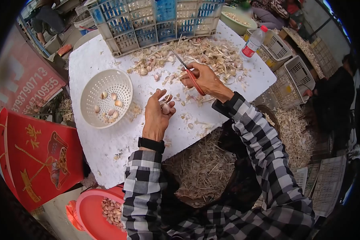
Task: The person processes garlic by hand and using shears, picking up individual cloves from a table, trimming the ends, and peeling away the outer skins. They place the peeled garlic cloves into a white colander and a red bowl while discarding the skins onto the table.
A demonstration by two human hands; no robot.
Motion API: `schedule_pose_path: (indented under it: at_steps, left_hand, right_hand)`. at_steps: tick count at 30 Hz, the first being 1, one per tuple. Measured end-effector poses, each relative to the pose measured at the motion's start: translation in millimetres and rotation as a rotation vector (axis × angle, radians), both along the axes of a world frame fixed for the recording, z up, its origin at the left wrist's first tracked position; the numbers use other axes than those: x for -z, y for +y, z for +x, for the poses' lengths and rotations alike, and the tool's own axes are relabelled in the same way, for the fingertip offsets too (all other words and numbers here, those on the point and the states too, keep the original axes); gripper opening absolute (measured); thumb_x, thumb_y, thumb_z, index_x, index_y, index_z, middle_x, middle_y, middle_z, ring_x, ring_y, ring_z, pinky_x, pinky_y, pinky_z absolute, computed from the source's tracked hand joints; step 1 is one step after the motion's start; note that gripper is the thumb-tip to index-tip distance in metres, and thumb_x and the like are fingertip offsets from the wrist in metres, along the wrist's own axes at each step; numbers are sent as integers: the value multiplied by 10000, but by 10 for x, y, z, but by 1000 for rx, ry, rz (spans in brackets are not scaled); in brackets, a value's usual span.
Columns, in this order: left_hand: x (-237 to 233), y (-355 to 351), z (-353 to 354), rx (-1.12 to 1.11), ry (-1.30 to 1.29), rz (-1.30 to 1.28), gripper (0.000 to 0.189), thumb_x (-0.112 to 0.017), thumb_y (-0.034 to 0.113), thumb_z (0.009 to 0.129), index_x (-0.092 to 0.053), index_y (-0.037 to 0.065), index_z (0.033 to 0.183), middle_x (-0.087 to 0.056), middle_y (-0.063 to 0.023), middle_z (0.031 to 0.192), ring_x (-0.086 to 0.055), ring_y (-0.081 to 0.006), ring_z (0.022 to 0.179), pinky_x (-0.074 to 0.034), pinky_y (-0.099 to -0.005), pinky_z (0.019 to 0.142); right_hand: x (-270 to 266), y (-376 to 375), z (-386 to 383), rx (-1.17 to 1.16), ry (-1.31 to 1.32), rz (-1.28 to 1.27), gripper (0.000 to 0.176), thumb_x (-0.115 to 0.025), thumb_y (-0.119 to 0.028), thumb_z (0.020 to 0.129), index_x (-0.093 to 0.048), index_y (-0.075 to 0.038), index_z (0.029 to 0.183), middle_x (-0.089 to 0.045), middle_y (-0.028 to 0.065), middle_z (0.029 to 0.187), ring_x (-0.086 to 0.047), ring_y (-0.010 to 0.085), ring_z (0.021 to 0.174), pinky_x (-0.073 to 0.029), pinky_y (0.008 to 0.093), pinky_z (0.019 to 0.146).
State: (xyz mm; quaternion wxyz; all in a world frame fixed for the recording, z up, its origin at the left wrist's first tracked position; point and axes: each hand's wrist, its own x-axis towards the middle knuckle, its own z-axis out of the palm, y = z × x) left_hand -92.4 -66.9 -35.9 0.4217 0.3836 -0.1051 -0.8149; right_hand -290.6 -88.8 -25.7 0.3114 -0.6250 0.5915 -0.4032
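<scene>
Presently: left hand (158, 114), one, fingers curled round garlic piece (166, 108), above white tabletop (108, 160). Right hand (208, 82), one, gripping red-handled scissors (195, 84), blades (179, 60) angled away from garlic piece. Step in hand, by appearance: trimming garlic. Next move likely calls for steady left hold, blades turned to garlic. Left of left hand: white colander (128, 86), several cloves (118, 103) inside. Beyond hands: heap of loose garlic and dry stalks (224, 60).

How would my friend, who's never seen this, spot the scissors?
Find the white table, then the right hand above it, beside the garlic heap. The scissors are in that hand, blades pointing toward the crate. Their orange-red handles stand out against the pale garlic heap.
</scene>
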Motion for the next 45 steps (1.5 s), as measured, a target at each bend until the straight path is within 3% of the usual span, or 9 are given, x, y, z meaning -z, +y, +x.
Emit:
schedule_pose_path:
  at_steps: [3, 5, 10, 17, 21, 27, 32, 38, 45]
  left_hand:
    - [-22, 41, -57, 54, -1, 48, 344, -428, 310, 952, -489, 26, 1136, -529, -89, 915, -539, -215, 768, -427, -292, 590]
    - [22, 14, -70, 99, 23, 20, 298, -431, 262, 950, -491, 29, 1126, -530, -79, 897, -523, -198, 743, -413, -269, 563]
    - [113, -38, -5, 17, 44, 1, 207, -437, 188, 944, -510, 34, 1060, -509, -40, 817, -461, -158, 662, -370, -230, 504]
    - [6, -39, -15, -62, -10, 40, 269, -441, 275, 955, -517, 44, 1068, -534, -62, 850, -497, -187, 687, -415, -268, 552]
    - [-44, -25, -13, -30, 33, 68, 334, -427, 341, 957, -513, 48, 1093, -572, -99, 920, -539, -229, 733, -450, -316, 617]
    - [81, -74, -20, -78, 131, -40, 290, -439, 86, 899, -455, 59, 1187, -507, -12, 755, -446, -102, 581, -345, -204, 434]
    - [56, -47, 64, -103, 121, -15, 63, -510, 144, 904, -527, 88, 925, -502, -3, 755, -464, -119, 605, -333, -219, 458]
    - [-1, -36, 37, -99, 111, -67, 74, -505, 123, 889, -530, 88, 949, -531, -11, 769, -474, -120, 632, -356, -226, 475]
    - [-156, 73, -156, -32, 173, 11, 146, -462, 210, 908, -547, 95, 937, -536, -4, 741, -475, -130, 639, -379, -253, 515]
  right_hand:
    - [-303, 4, 193, -224, -317, 182, 325, -665, -231, 798, -584, -2, 1014, -642, 135, 741, -624, 213, 674, -480, 353, 604]
    - [-224, -228, 258, -135, 409, 5, 376, -679, -185, 800, -545, -21, 1110, -650, 164, 805, -643, 209, 769, -481, 344, 630]
    - [379, -617, 311, -227, 764, -343, 240, -610, -84, 794, -554, -6, 1014, -632, 188, 754, -623, 347, 717, -475, 405, 621]
    - [-135, -261, 242, -112, 392, 3, 299, -666, -138, 798, -570, -26, 1058, -644, 113, 736, -630, 179, 714, -469, 324, 622]
    - [-255, -217, 268, -337, -170, 134, 314, -682, -130, 779, -587, -20, 1058, -655, 48, 789, -586, 88, 727, -450, 251, 639]
    - [268, -738, 564, -64, 355, -258, 284, -643, -188, 755, -562, -1, 953, -612, 256, 782, -613, 426, 750, -482, 472, 640]
    - [632, -934, 902, -66, 589, -397, 358, -654, -149, 740, -518, 11, 1030, -605, 285, 858, -594, 430, 780, -467, 499, 648]
    - [586, -665, 572, -77, 368, -323, 271, -607, -164, 785, -521, 12, 973, -589, 198, 629, -584, 413, 597, -452, 448, 520]
    - [-580, 218, 580, -150, 123, -286, 255, -611, -157, 802, -525, 17, 966, -579, 184, 644, -585, 356, 577, -430, 409, 528]
